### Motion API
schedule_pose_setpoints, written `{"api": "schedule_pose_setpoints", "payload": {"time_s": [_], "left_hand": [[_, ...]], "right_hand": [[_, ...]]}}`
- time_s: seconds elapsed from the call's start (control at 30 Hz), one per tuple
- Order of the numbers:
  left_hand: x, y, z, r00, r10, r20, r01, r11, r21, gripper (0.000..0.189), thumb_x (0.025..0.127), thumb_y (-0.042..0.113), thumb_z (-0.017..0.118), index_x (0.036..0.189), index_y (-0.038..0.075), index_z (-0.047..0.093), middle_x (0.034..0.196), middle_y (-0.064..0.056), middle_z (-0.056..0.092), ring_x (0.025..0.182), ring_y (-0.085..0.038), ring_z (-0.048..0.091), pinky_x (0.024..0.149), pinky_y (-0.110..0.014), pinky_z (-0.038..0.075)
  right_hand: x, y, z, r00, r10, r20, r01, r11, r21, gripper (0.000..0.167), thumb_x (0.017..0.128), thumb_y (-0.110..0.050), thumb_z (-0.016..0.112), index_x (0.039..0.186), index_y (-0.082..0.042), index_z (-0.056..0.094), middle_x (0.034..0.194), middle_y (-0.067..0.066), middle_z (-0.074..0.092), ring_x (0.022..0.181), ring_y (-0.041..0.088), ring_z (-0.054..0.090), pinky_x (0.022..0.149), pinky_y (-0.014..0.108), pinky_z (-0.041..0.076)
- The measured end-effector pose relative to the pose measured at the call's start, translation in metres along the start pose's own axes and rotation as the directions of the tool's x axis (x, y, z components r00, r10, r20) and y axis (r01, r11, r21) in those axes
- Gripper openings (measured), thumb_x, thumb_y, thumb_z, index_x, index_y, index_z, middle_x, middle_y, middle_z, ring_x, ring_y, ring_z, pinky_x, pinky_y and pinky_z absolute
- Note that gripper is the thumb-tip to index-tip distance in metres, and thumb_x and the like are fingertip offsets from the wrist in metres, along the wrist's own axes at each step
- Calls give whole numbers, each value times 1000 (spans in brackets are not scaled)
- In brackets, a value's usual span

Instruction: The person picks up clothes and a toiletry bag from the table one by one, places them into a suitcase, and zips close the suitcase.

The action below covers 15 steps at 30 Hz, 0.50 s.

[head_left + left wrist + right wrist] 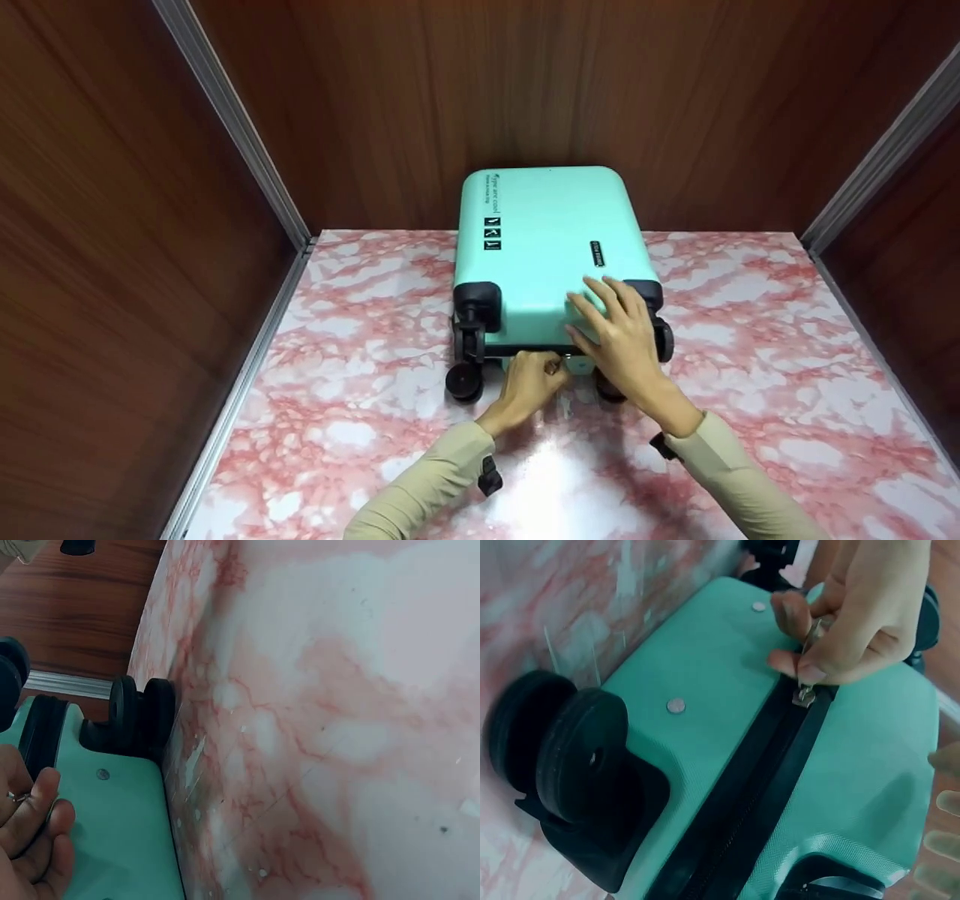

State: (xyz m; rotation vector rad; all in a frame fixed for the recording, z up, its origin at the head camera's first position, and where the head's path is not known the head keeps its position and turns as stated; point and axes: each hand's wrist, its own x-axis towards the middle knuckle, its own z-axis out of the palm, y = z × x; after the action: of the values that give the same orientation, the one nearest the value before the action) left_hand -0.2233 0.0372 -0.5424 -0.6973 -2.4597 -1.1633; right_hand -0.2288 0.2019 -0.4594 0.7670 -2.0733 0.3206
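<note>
A mint-green suitcase (541, 214) lies flat with its wheeled end toward me. My left hand (531, 382) is at the middle of that end, thumb and finger pinching a metal zipper pull (804, 696) on the black zipper band (739, 799). In the left wrist view its fingers (46, 829) are curled against the band. My right hand (624, 341) hovers over the right front edge of the shell with fingers spread, holding nothing. Some of its fingertips (949, 802) show at the right edge of the right wrist view.
Black wheels (463, 381) jut out at the corners of the near end, beside both hands. Below lies a red-and-white marbled surface (360, 330). A brown wood-grain panel (510, 82) stands right behind the suitcase, with metal-edged panels (135, 225) to the sides.
</note>
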Motion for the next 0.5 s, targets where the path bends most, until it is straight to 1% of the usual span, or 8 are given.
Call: {"api": "schedule_pose_setpoints", "payload": {"time_s": [0.1, 0.13, 0.2, 0.27, 0.37, 0.5], "left_hand": [[2, 1, -2, 999, -20, 27, 20, 1000, -22, 33, 80, 6, 69, 56, 17, 48, 48, 13, 32, 42, 2, 26, 45, -16, 20], [3, 1, -2, 999, -25, 40, 26, 999, -23, 33, 80, 7, 70, 56, 17, 49, 48, 13, 32, 41, 3, 26, 44, -16, 20], [4, 1, -2, 998, -32, 57, 33, 999, -13, 31, 80, 9, 71, 57, 17, 51, 48, 14, 34, 41, 3, 27, 45, -16, 22], [5, 0, -3, 998, -31, 62, 31, 999, 8, 29, 80, 12, 71, 58, 18, 53, 49, 15, 36, 42, 4, 28, 45, -15, 24], [6, 0, -4, 998, -31, 59, 29, 999, 31, 27, 78, 16, 70, 58, 20, 52, 49, 16, 35, 44, 4, 29, 46, -16, 25], [7, -2, -4, 998, -36, 52, 34, 999, 34, 28, 77, 17, 69, 56, 21, 50, 49, 16, 33, 45, 3, 27, 46, -16, 24]], "right_hand": [[-1, 4, 4, 997, 18, 71, -17, 1000, -22, 59, 77, -27, 84, 130, -10, 64, 139, 18, 53, 127, 46, 45, 104, 60, 34], [-2, 5, 6, 995, 24, 93, -21, 999, -29, 60, 79, -28, 83, 133, -11, 63, 141, 18, 52, 129, 47, 43, 105, 61, 33], [-4, 6, 8, 994, 34, 108, -30, 999, -38, 61, 80, -29, 81, 135, -13, 61, 140, 18, 53, 129, 47, 43, 106, 61, 32], [-6, 6, 10, 994, 44, 104, -39, 998, -50, 61, 81, -29, 80, 137, -14, 60, 139, 17, 54, 130, 46, 43, 107, 60, 31], [-8, 6, 13, 996, 55, 73, -52, 997, -54, 62, 79, -28, 82, 136, -16, 61, 138, 16, 56, 129, 46, 45, 108, 59, 31], [-7, 4, 16, 997, 60, 52, -57, 997, -59, 61, 77, -28, 84, 134, -17, 63, 136, 15, 58, 128, 45, 47, 108, 58, 32]]}}
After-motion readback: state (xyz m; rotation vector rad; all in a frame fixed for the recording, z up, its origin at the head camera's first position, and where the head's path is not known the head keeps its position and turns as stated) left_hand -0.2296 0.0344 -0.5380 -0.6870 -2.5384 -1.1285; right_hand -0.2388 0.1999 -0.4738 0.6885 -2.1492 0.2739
